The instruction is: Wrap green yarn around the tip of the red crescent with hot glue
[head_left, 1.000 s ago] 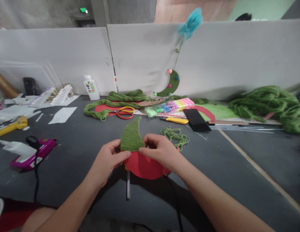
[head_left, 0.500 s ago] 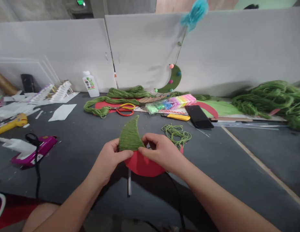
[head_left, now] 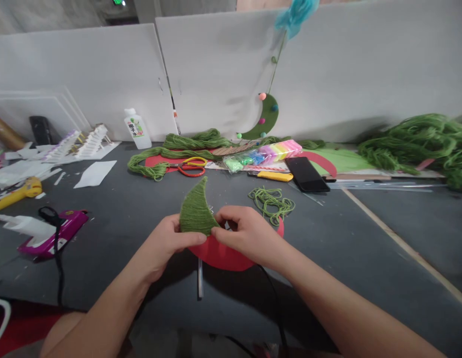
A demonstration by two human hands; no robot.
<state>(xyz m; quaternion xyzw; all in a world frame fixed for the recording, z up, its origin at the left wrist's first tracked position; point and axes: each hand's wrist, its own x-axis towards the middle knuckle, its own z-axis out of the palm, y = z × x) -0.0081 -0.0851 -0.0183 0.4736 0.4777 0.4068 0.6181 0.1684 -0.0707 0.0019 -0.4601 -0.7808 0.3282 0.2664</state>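
A red crescent-shaped card (head_left: 223,253), its upper horn wrapped in green yarn (head_left: 195,211), is held up over the dark table. My left hand (head_left: 167,243) pinches the lower left edge of the wrapped part. My right hand (head_left: 246,233) is closed on the right side, thumb and fingers pressed at the edge of the yarn. A loose tangle of green yarn (head_left: 271,201) lies just behind my right hand. A clear glue stick (head_left: 199,278) lies on the table under the card.
A magenta glue gun (head_left: 52,233) with black cord sits at left, beside a yellow tool (head_left: 17,194). Scissors (head_left: 190,168), yarn skeins (head_left: 167,161), a white glue bottle (head_left: 134,129), a black phone (head_left: 307,174), a yellow knife (head_left: 270,175), coloured foam (head_left: 275,151) and a finished green crescent (head_left: 264,119) line the back. A yarn heap (head_left: 421,144) lies right.
The view has tilted slightly, and the card with both hands sits a little lower left in it. The grip of both hands is unchanged.
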